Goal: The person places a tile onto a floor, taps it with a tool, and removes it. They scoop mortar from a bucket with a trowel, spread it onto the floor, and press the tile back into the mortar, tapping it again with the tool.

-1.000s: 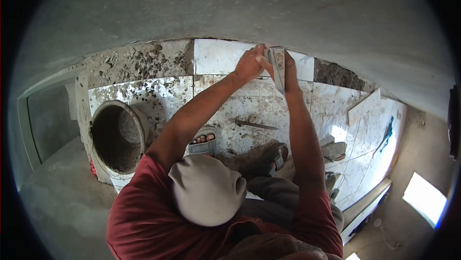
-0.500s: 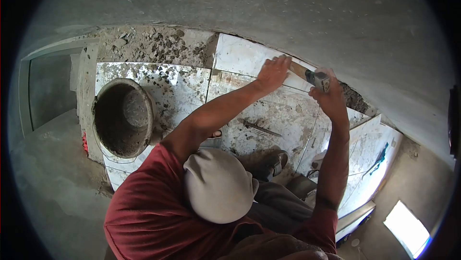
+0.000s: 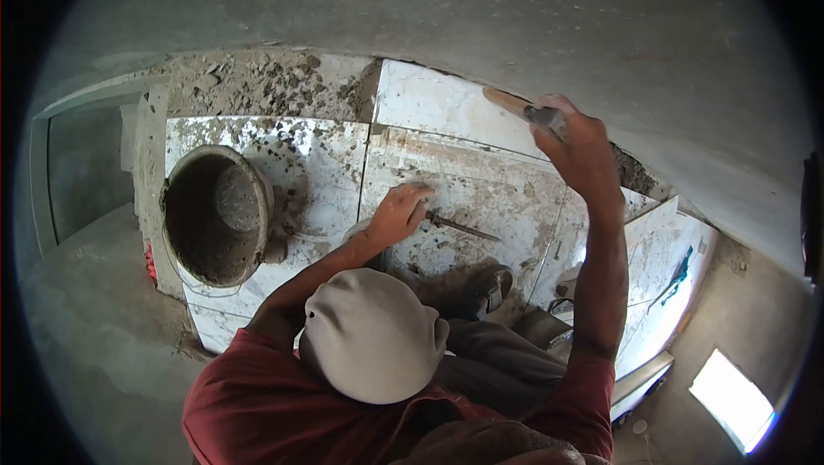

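Note:
My right hand (image 3: pixel 579 151) is closed around the head end of a hammer (image 3: pixel 508 102). Its wooden handle points left over the white tile strip (image 3: pixel 438 97) along the wall. My left hand (image 3: pixel 399 216) is low over the dirty floor tiles, thumb and fingers apart. Right at those fingertips is the near end of a thin, dark metal rod (image 3: pixel 463 226), which lies on the tiles. Part of the hammer head is hidden by my right fingers.
A mud-stained bucket (image 3: pixel 264 199) stands on the tiles at the left. Loose rubble and mortar (image 3: pixel 275 83) lie beyond it along the wall (image 3: pixel 481 10). A sandalled foot (image 3: pixel 489 289) rests near the rod. A teal strip (image 3: pixel 678 276) lies at the right.
My left hand has left the hammer handle and tile strip and come down toward me, to the rod. My right hand has shifted slightly left with the hammer.

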`<move>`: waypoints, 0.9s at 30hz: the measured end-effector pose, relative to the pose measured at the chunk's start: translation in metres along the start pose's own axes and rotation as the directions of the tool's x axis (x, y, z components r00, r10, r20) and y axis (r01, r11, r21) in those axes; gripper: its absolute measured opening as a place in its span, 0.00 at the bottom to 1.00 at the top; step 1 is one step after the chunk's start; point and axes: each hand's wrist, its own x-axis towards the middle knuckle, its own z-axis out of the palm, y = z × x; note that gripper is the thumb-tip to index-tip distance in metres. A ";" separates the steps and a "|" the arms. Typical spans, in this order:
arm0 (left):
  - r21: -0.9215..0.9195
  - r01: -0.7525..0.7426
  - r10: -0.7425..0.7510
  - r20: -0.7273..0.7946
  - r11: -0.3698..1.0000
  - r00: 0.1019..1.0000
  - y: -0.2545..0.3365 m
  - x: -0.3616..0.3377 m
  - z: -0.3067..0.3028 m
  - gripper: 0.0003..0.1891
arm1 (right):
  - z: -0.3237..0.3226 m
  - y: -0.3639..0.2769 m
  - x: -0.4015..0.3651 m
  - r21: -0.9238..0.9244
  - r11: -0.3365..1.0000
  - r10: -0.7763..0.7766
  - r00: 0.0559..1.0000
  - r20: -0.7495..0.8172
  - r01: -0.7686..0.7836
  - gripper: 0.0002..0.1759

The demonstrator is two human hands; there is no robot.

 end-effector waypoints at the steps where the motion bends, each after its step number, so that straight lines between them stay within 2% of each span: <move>1: -0.016 0.042 -0.042 0.038 0.999 0.998 0.003 -0.009 -0.004 0.14 | -0.002 -0.003 -0.004 0.070 0.997 -0.024 0.999 -0.031 0.027 0.15; 2: -0.014 0.054 -0.054 0.043 0.998 0.998 0.005 -0.017 -0.005 0.14 | -0.002 -0.004 -0.006 0.136 0.989 -0.044 0.996 -0.076 0.054 0.15; 4: 0.062 0.022 -0.024 0.042 0.998 0.999 0.006 -0.018 -0.004 0.15 | 0.005 0.001 0.002 0.115 0.992 -0.045 0.997 -0.070 0.053 0.15; 6: 0.078 -0.013 0.009 0.041 0.997 0.999 0.002 -0.011 0.000 0.15 | 0.014 0.002 0.014 -0.105 0.994 -0.006 1.000 0.004 0.007 0.15; 7: 0.100 -0.023 0.019 0.041 0.995 0.999 -0.001 -0.011 -0.002 0.15 | 0.008 -0.002 0.009 -0.101 0.995 -0.007 1.000 0.002 0.007 0.15; 9: 0.146 -0.046 0.039 0.049 0.988 0.998 -0.003 -0.010 -0.003 0.15 | -0.004 -0.015 0.001 0.102 0.994 0.027 1.000 -0.011 -0.025 0.16; 12: 0.209 -0.084 0.073 0.060 0.974 0.996 -0.002 -0.012 0.000 0.15 | 0.011 -0.007 0.011 0.111 0.992 0.064 0.998 0.021 -0.066 0.16; 13: 0.226 -0.092 0.080 0.061 0.970 0.995 -0.001 -0.012 0.001 0.15 | 0.021 -0.003 0.017 -0.082 0.996 -0.039 0.999 -0.029 0.036 0.16; 14: 0.244 -0.102 0.090 0.060 0.964 0.994 -0.003 -0.009 0.002 0.15 | 0.017 0.001 0.015 -0.087 0.996 -0.038 0.999 -0.039 0.034 0.16; 17: 0.173 -0.084 0.075 0.056 0.981 0.996 -0.010 -0.013 0.003 0.15 | 0.006 -0.016 0.015 0.019 0.999 -0.030 0.999 -0.028 0.030 0.16; 19: 0.161 -0.036 0.026 0.062 0.986 0.998 -0.005 -0.015 0.003 0.15 | 0.007 -0.014 0.010 0.219 0.975 0.009 0.988 -0.151 0.024 0.16; 20: 0.152 -0.035 0.025 0.069 0.988 0.997 -0.004 -0.010 0.002 0.15 | 0.013 -0.012 0.014 0.221 0.975 0.011 0.988 -0.154 0.023 0.16; 23: 0.137 -0.077 0.072 0.046 0.988 0.996 -0.005 -0.009 0.002 0.14 | 0.018 -0.012 0.026 -0.005 0.999 0.036 0.998 -0.048 -0.036 0.15; 24: 0.120 -0.065 0.059 0.051 0.991 0.997 -0.008 -0.011 0.003 0.14 | 0.012 -0.016 0.020 -0.006 0.999 0.036 0.998 -0.048 -0.037 0.15; 26: 0.128 -0.064 0.062 0.020 0.990 0.998 -0.010 -0.005 0.002 0.15 | 0.007 -0.022 0.013 0.192 0.980 -0.028 0.991 -0.134 0.054 0.15; 27: 0.126 -0.070 0.070 0.010 0.990 0.998 -0.006 -0.010 0.003 0.15 | 0.015 -0.020 0.014 0.198 0.979 -0.022 0.993 -0.115 0.045 0.15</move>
